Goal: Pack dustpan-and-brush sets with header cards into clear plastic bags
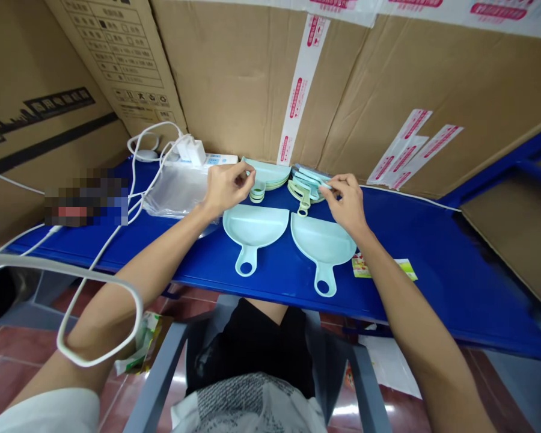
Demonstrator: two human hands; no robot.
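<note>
Two pale-blue dustpans lie side by side, a left dustpan (pixel 256 227) and a right dustpan (pixel 323 239), their holed handles towards me. Behind them sits a stack of similar dustpans (pixel 275 175). My left hand (pixel 228 187) is at the stack's left side, thumb and fingers pinched together; anything between the fingertips is hidden. To the right is a pile of smaller light-blue and green plastic pieces (pixel 301 191), some with holed handles. My right hand (pixel 348 201) pinches a light-blue plastic piece (pixel 325 184) at this pile's right edge.
Clear plastic bags (pixel 175 191) lie left of my left hand, before a white power strip (pixel 223 159). White cables (pixel 134 174) loop over my left forearm. A yellow-green packet (pixel 406 269) lies by my right forearm. Large cardboard boxes (pixel 234 78) wall the back of the blue table (pixel 433 240).
</note>
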